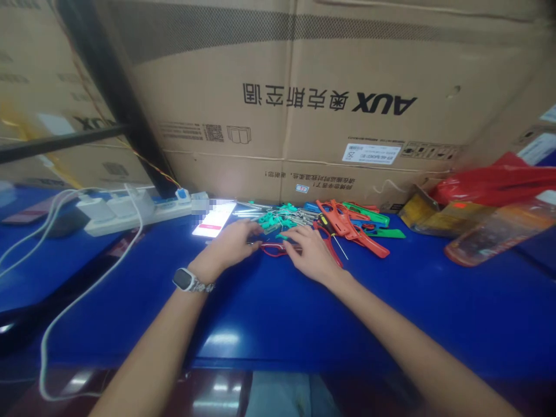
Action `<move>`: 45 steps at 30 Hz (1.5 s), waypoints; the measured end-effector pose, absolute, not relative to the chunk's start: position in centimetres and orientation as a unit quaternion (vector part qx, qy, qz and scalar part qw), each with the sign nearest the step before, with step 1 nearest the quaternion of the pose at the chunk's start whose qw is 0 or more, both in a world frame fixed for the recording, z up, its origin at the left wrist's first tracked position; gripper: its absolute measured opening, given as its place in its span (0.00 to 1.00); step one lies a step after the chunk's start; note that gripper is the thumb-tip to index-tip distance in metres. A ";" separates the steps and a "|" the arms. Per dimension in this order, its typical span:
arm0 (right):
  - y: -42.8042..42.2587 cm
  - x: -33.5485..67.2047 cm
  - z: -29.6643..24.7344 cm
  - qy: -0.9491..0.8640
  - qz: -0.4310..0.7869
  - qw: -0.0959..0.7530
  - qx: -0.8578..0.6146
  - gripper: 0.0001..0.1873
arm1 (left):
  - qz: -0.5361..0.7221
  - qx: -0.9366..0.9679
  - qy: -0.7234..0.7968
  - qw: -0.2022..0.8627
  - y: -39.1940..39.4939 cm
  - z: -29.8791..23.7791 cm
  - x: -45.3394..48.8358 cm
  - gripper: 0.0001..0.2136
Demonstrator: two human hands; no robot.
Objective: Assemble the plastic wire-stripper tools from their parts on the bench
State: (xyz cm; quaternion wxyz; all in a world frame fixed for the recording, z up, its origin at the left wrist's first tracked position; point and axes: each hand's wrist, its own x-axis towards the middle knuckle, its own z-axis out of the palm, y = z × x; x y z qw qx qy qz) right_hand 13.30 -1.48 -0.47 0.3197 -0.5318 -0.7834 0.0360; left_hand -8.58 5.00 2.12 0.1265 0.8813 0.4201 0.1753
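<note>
My left hand [232,243] is curled, thumb and fingers bent towards each other. Whatever lies between them is too small and blurred to make out. My right hand [315,255] has its fingertips at a small green plastic piece [282,236], which it seems to grip. Between the hands, low on the table, lies a red looped plastic part [273,250], partly covered by the right fingers. Just behind the hands is a pile of green plastic pieces [273,219] mixed with thin metal rods [249,211]. Red plastic casings [343,223] lie beside it, with a yellow-and-black screwdriver [325,222].
A lit phone [215,220] lies left of the pile, near a white power strip [160,211] with plugs and a white cable [99,272]. Right stand an open carton [423,211] and a plastic bottle [495,234] on its side. A large cardboard box [278,58] walls the back.
</note>
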 end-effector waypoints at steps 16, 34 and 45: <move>0.5 24.2 1.5 -0.618 -0.058 0.202 -0.757 0.14 | 0.153 0.951 0.268 0.030 3.8 3.5 1.5 0.11; -1.0 24.8 2.0 -0.636 0.149 0.421 -0.630 0.12 | 0.451 0.796 0.359 0.185 6.6 2.3 3.7 0.12; -2.8 18.2 0.8 -0.531 0.506 0.493 -0.468 0.23 | 0.487 0.511 0.339 0.622 2.9 3.0 -1.1 0.14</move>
